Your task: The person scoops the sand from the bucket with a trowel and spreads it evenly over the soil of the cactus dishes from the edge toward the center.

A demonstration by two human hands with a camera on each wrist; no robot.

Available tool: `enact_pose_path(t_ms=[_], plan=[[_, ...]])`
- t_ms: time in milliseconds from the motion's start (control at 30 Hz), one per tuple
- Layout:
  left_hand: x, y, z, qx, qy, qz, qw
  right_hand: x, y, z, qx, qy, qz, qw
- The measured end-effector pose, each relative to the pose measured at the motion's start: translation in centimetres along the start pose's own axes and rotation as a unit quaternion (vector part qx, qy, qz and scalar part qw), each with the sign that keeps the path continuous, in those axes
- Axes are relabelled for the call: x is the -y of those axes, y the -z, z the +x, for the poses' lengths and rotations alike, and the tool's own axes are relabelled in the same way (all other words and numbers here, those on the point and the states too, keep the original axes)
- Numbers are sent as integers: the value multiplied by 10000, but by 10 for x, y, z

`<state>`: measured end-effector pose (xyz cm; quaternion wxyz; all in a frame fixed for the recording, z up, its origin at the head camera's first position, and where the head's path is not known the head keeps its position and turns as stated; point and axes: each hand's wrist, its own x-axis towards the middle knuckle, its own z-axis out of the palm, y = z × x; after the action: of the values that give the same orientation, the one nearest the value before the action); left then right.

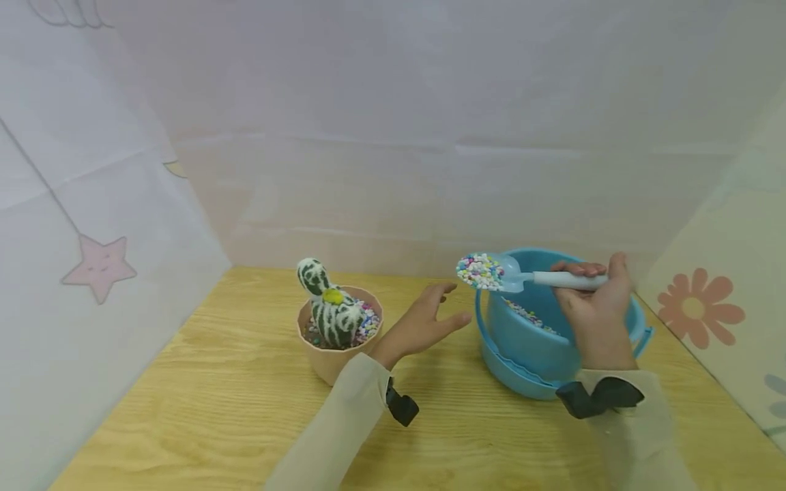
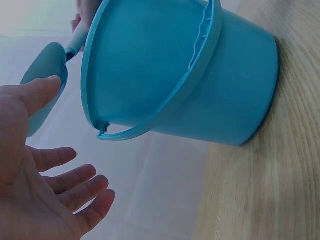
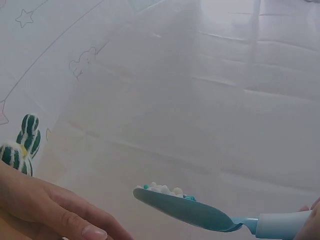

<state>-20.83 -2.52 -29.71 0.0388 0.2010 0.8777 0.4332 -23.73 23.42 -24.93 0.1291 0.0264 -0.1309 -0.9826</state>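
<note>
My right hand (image 1: 592, 307) grips the white handle of a light blue toy shovel (image 1: 512, 273), held level above the left rim of a blue bucket (image 1: 522, 341). Small multicoloured pebbles (image 1: 480, 271) are heaped on its blade; more lie inside the bucket. My left hand (image 1: 424, 320) reaches between the pot and the bucket, fingers spread and holding nothing. In the left wrist view, its thumb overlaps the shovel blade (image 2: 47, 75). To the left, a peach flowerpot (image 1: 331, 365) holds a green-and-white striped cactus (image 1: 334, 314) with a yellow spot, and pebbles around its right side.
Everything stands on a light wooden table (image 1: 215, 395). Pale sheets close off the back and both sides, with a pink star (image 1: 99, 267) printed at left and a red flower (image 1: 700, 307) at right. The bucket's handle (image 2: 172, 102) hangs down along its near side.
</note>
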Motion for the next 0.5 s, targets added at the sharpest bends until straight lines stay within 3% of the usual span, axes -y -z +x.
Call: enact_pose_path(t_ms=[233, 500], plan=[[2, 0, -12, -34, 10, 68, 10000, -18, 2, 9, -200, -68, -144, 9997], [6, 0, -25, 72, 6, 165, 9998, -39, 7, 16, -116, -59, -220, 9997]])
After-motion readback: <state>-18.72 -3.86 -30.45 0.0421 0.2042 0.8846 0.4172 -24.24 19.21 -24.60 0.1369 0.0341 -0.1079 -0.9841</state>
